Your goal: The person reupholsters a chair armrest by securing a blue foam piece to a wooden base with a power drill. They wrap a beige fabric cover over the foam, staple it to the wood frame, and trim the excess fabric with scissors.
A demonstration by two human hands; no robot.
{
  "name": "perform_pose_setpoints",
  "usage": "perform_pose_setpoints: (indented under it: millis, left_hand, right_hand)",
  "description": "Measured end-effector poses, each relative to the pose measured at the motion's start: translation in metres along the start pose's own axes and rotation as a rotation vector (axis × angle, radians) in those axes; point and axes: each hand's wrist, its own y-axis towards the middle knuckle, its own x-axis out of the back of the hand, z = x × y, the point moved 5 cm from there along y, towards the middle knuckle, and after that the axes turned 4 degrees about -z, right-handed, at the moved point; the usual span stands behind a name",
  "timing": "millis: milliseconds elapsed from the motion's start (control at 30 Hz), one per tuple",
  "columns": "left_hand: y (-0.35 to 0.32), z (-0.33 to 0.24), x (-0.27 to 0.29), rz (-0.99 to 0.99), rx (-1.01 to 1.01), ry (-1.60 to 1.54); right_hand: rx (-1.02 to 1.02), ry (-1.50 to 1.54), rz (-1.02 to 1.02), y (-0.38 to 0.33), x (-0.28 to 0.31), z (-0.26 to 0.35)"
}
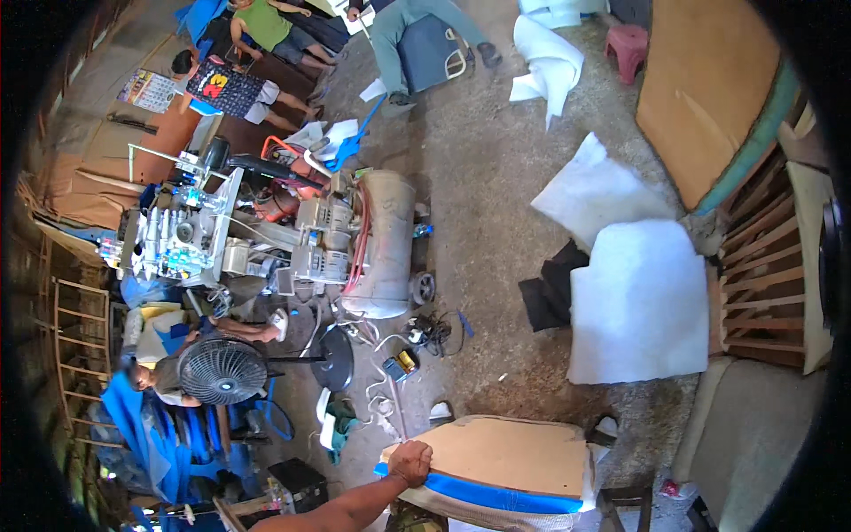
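Just in front of me at the bottom lies a tan board (pixel 505 454) with a curved far edge, a bright blue strip (pixel 496 495) along its near side and woven beige material (pixel 470 509) below. It looks like a padded furniture panel; its underside is hidden. My left forearm reaches in from the lower edge, and my left hand (pixel 410 463) is closed over the board's left corner, fingers curled. Whatever lies under the fingers is hidden. My right hand is not in view. A shoe tip shows beyond the board's far edge, and another beside its right end.
White padding sheets (pixel 638 301) and black cloth (pixel 554 285) lie on the concrete floor ahead to the right. To the left stand a fan (pixel 222 369), an air compressor tank (pixel 383 244) and tangled cords (pixel 434 332). Several people work at the far and left sides. Wooden slats (pixel 762 275) stand right.
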Motion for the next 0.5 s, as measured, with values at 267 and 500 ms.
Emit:
perform_pose_setpoints:
  millis: [267, 500]
  left_hand:
    - [0.004, 0.001, 0.002, -0.104, -0.037, -0.045]
    - [0.011, 0.003, -0.013, -0.09, -0.032, -0.031]
  right_hand:
    - [0.424, -0.298, -0.041, -0.114, 0.159, 0.101]
    - [0.743, -0.688, 0.044, -0.278, 0.196, 0.173]
